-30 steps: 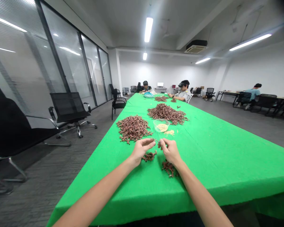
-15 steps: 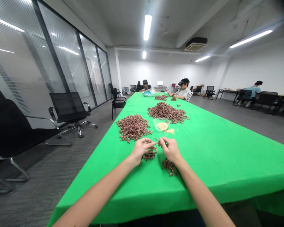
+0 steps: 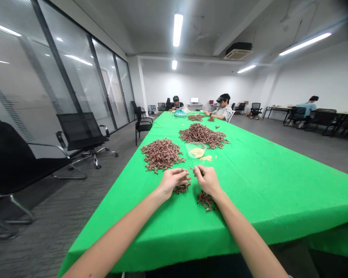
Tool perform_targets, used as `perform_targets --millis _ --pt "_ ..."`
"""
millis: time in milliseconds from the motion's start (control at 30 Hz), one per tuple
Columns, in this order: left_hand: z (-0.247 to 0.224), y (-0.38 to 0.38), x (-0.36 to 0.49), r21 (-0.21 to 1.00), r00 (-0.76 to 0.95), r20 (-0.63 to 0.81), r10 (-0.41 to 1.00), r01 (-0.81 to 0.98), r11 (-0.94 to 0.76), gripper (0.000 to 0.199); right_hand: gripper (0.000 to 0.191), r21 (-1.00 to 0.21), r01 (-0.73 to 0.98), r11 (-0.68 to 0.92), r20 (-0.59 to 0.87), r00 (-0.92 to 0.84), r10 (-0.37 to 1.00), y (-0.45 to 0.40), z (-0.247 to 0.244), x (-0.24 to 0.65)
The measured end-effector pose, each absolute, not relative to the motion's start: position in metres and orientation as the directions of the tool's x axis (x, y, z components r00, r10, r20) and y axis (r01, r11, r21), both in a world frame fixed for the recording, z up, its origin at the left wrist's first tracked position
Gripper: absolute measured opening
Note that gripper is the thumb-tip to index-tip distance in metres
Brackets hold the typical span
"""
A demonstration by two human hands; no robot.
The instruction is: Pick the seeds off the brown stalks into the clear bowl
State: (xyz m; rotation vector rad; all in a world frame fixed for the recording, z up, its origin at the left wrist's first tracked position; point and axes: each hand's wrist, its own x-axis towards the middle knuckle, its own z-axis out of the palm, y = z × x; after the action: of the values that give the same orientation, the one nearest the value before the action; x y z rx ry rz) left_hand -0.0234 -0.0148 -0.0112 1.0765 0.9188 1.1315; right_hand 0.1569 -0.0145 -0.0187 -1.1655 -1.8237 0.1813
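From the head camera I have the whole long desk [image 3: 263,200], covered in bright green cloth, with both of the wearer's arms reaching in from the bottom edge. The left hand [image 3: 171,182] sits just above a small heap of reddish-brown dried sprigs [image 3: 181,188], its fingers [image 3: 183,173] curled inward; I cannot tell whether they hold anything. The right hand [image 3: 208,180] is close beside it, and its fingers [image 3: 197,170] are pinched closed on a thin brown sprig [image 3: 191,168]. A second small heap [image 3: 205,200] lies below that hand.

Against the last frames, the hands have barely moved; the pinch is unchanged, and the view has only shifted slightly.

Farther along my desk are two much larger sprig piles [image 3: 161,155] [image 3: 203,136], with a clear plastic bowl [image 3: 195,150] of pale grains between them and a loose scatter of the same grains [image 3: 205,158] beside it. Past those, a seated co-worker [image 3: 222,110] works at the right side, another [image 3: 176,103] sits at the far end near a blue plastic bag [image 3: 179,113], and a third person [image 3: 309,108] sits at a distant table.
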Motion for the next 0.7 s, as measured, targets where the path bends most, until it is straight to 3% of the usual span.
perform_targets --millis 333,700 --pt "-0.002 -0.021 -0.023 0.957 0.198 0.072 0.977 -0.289 -0.012 0.043 0.048 -0.537 0.661 0.524 0.653 -0.068 0.754 -0.016 -0.019 0.158" --pt "0.0 -0.02 -0.023 0.949 0.262 0.13 0.956 -0.312 -0.044 0.043 0.035 -0.403 0.683 0.609 0.768 -0.11 0.631 -0.02 -0.016 0.159"
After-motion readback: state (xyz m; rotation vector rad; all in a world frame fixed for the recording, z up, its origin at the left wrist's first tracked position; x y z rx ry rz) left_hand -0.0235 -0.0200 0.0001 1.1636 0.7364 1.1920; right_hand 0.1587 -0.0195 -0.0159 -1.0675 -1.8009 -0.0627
